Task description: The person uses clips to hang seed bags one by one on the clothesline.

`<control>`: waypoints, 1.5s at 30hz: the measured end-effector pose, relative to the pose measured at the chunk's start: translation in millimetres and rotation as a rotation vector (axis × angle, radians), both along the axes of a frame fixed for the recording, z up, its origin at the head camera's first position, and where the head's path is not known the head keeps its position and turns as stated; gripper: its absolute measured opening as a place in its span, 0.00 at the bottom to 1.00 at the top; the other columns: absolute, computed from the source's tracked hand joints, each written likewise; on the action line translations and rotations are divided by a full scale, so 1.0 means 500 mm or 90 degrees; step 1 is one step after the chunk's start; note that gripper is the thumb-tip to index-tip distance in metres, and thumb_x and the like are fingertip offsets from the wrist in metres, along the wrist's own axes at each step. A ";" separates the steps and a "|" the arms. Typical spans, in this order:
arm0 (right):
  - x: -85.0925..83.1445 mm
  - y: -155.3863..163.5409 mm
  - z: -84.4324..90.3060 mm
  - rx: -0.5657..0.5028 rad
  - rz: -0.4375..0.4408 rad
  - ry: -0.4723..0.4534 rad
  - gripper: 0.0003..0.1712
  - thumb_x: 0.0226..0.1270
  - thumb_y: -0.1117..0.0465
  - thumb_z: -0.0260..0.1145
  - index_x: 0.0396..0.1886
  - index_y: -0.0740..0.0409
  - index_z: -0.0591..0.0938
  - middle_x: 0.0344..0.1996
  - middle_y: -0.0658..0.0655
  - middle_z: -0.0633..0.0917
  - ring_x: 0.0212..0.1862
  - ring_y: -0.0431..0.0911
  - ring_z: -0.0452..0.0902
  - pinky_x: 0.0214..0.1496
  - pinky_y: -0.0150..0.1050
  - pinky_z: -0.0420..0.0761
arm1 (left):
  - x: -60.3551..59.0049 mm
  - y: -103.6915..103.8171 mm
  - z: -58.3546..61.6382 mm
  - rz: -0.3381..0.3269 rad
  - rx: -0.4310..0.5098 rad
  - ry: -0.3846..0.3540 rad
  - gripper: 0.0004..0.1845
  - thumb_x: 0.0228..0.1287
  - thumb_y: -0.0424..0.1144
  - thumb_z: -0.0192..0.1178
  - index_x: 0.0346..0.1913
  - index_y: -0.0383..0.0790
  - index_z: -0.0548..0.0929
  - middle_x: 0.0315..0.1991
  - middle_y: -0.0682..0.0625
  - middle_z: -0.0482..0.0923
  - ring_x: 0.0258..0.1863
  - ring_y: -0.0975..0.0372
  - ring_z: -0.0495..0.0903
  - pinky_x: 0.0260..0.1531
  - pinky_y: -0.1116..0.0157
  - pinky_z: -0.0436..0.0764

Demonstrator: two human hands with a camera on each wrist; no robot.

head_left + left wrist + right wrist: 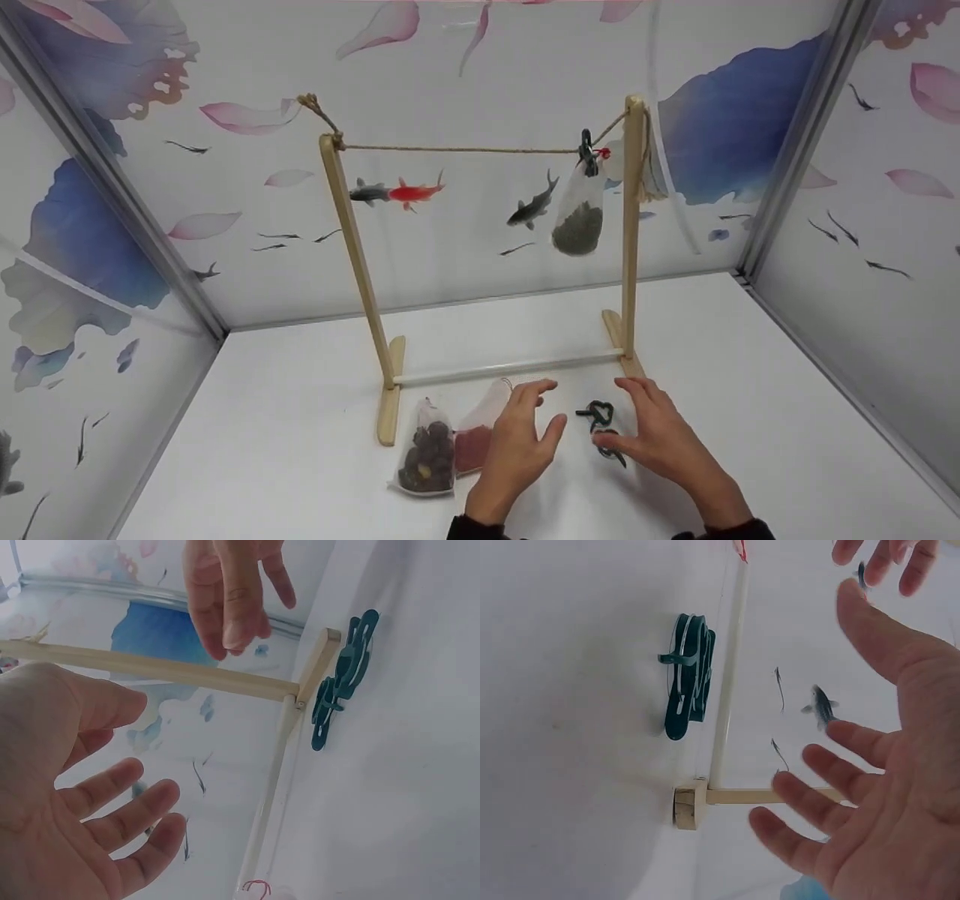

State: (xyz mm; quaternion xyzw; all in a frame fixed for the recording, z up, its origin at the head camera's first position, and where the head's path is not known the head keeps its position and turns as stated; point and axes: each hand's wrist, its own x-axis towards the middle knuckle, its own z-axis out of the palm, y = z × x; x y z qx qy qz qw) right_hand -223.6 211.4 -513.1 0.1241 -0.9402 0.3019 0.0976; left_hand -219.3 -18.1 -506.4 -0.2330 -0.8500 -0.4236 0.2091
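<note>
Head view: left hand (519,442) and right hand (664,431) both free, fingers loosely spread, nothing grasped; the wrist views agree. Dark green clips (599,413), apparently two, lie on the table between the hands, nearer the right, one partly under its thumb in this view; the right wrist view shows that hand clear of them. To the left hand's outer side, a bag of dark lumps (429,461); closer in, a reddish bag (472,450), part hidden by that hand. Ahead of and above the right hand, slightly to its left, a grey-filled bag (577,229) hangs clipped on the rope (457,149). Step in hand, as judged: between hangings, one bag up, two down. Next move likely calls for pinching a clip right-handed, lifting a bag by its neck left-handed.
</note>
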 end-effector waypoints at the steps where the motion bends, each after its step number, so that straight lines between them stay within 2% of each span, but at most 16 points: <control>1: 0.002 0.000 0.001 0.016 -0.005 -0.036 0.53 0.51 0.40 0.81 0.69 0.65 0.71 0.65 0.66 0.73 0.63 0.64 0.71 0.57 0.63 0.76 | 0.003 0.000 -0.005 0.003 -0.010 0.010 0.22 0.66 0.36 0.68 0.61 0.42 0.77 0.56 0.51 0.78 0.51 0.60 0.81 0.51 0.63 0.80; 4: 0.003 0.000 0.000 0.059 -0.016 -0.120 0.55 0.47 0.39 0.82 0.67 0.66 0.71 0.62 0.67 0.74 0.60 0.63 0.73 0.55 0.61 0.78 | 0.009 -0.001 -0.017 0.010 -0.043 0.033 0.21 0.65 0.36 0.68 0.60 0.42 0.79 0.54 0.51 0.79 0.49 0.60 0.81 0.49 0.65 0.80; 7: -0.002 -0.002 -0.004 0.091 -0.024 -0.181 0.55 0.44 0.40 0.84 0.65 0.67 0.73 0.59 0.66 0.75 0.56 0.60 0.75 0.54 0.59 0.78 | 0.012 -0.003 -0.025 0.014 -0.073 0.033 0.20 0.65 0.36 0.69 0.59 0.43 0.79 0.53 0.52 0.80 0.49 0.60 0.81 0.49 0.64 0.80; 12: -0.011 -0.002 -0.012 0.112 -0.040 -0.250 0.50 0.44 0.44 0.85 0.62 0.67 0.76 0.53 0.63 0.78 0.52 0.56 0.75 0.53 0.57 0.79 | 0.013 -0.006 -0.036 0.007 -0.108 0.026 0.20 0.64 0.37 0.69 0.59 0.43 0.80 0.52 0.52 0.80 0.53 0.62 0.81 0.52 0.63 0.79; 14: -0.013 -0.001 -0.015 0.115 -0.045 -0.257 0.47 0.45 0.45 0.85 0.59 0.67 0.77 0.50 0.61 0.79 0.50 0.55 0.75 0.51 0.56 0.79 | 0.012 -0.008 -0.039 0.002 -0.119 0.021 0.20 0.64 0.37 0.69 0.58 0.43 0.80 0.51 0.52 0.81 0.52 0.62 0.81 0.51 0.62 0.80; 21: -0.014 0.002 -0.024 0.116 -0.031 -0.238 0.36 0.48 0.47 0.83 0.48 0.66 0.80 0.40 0.57 0.79 0.41 0.51 0.76 0.46 0.52 0.80 | 0.013 -0.009 -0.045 -0.030 -0.167 -0.047 0.18 0.67 0.40 0.66 0.58 0.44 0.80 0.51 0.51 0.81 0.53 0.63 0.80 0.52 0.62 0.79; 27: -0.017 0.003 -0.018 0.109 -0.036 -0.289 0.33 0.49 0.49 0.83 0.47 0.63 0.81 0.40 0.56 0.79 0.41 0.49 0.76 0.48 0.52 0.80 | 0.016 -0.009 -0.046 -0.040 -0.177 -0.072 0.16 0.68 0.40 0.66 0.56 0.44 0.81 0.51 0.51 0.81 0.53 0.62 0.80 0.52 0.63 0.79; 30: -0.018 0.004 -0.016 0.110 -0.036 -0.297 0.30 0.51 0.51 0.83 0.47 0.62 0.81 0.39 0.55 0.80 0.41 0.49 0.77 0.49 0.52 0.80 | 0.017 -0.007 -0.046 -0.046 -0.179 -0.078 0.16 0.67 0.40 0.66 0.56 0.43 0.81 0.50 0.50 0.82 0.52 0.62 0.81 0.52 0.63 0.79; 38: -0.013 0.003 -0.019 0.100 -0.013 -0.272 0.22 0.53 0.56 0.82 0.42 0.60 0.82 0.36 0.53 0.82 0.40 0.47 0.79 0.48 0.51 0.80 | 0.017 -0.004 -0.054 -0.041 -0.208 -0.128 0.15 0.66 0.41 0.66 0.54 0.43 0.81 0.46 0.48 0.82 0.47 0.61 0.81 0.48 0.63 0.80; 45: -0.010 -0.001 -0.022 0.103 0.011 -0.249 0.17 0.53 0.58 0.81 0.37 0.56 0.83 0.32 0.50 0.79 0.36 0.44 0.76 0.44 0.48 0.80 | 0.016 -0.008 -0.056 -0.050 -0.210 -0.155 0.15 0.67 0.41 0.66 0.54 0.43 0.81 0.45 0.48 0.82 0.46 0.62 0.81 0.47 0.63 0.79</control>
